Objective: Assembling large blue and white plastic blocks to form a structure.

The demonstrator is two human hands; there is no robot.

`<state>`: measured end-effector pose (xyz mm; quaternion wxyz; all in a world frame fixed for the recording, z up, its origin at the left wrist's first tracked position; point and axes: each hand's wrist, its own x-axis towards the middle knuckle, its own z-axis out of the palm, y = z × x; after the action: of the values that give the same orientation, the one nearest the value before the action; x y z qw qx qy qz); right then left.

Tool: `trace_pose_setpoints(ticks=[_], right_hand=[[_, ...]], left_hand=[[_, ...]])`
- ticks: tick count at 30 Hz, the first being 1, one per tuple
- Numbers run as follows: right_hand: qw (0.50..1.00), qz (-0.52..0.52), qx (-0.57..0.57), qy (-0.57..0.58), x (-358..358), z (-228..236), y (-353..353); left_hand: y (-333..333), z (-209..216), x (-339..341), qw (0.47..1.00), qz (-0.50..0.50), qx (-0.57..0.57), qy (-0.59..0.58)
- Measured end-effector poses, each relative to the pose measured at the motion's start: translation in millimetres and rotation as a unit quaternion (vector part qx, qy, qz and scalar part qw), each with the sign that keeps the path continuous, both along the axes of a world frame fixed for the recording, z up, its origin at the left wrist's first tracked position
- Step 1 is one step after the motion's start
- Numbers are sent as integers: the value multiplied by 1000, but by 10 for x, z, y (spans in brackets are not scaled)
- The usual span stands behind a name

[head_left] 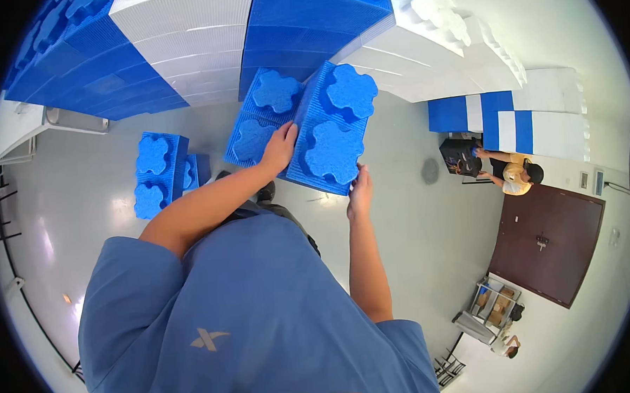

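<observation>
I hold a large blue foam building block (334, 129) with two clover-shaped studs on top, lifted in front of my chest. My left hand (279, 147) grips its left side and my right hand (360, 192) presses its lower right corner. Right beside it on the left sits a second blue block (261, 114) of the same kind. The held block stands just in front of a wall of big blue and white blocks (203, 40).
Another blue block (156, 174) stands on the glossy pale floor at the left, with a smaller one beside it. A person in a yellow shirt (512, 174) handles a black box at the right, near a brown door (547, 241) and a cart.
</observation>
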<state>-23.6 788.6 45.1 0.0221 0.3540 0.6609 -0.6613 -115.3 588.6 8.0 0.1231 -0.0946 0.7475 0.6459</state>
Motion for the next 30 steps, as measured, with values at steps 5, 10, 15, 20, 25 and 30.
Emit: trace_pose_setpoints(ticks=[5,10,15,20,25,30], right_hand=[[999,-19,-19,-17,-188,127,-8],[997,-24,-58,55,-194,-149,-108],[995,43,58,63,-112,-193,-112],[985,75,129,89,15,-438,-124],[986,94,109,87,-40,-487,-20],[994,50,2,97,23,-396,-186]], left_hand=[[78,322,64,994,-9,30,-105],[198,274,121,991,25,20,-130],[82,315,186,994,24,-47,-94],[57,197,373,997,65,-47,3],[101,99,246,996,50,-53,-43],[38,122,256,997,47,-44,-50]])
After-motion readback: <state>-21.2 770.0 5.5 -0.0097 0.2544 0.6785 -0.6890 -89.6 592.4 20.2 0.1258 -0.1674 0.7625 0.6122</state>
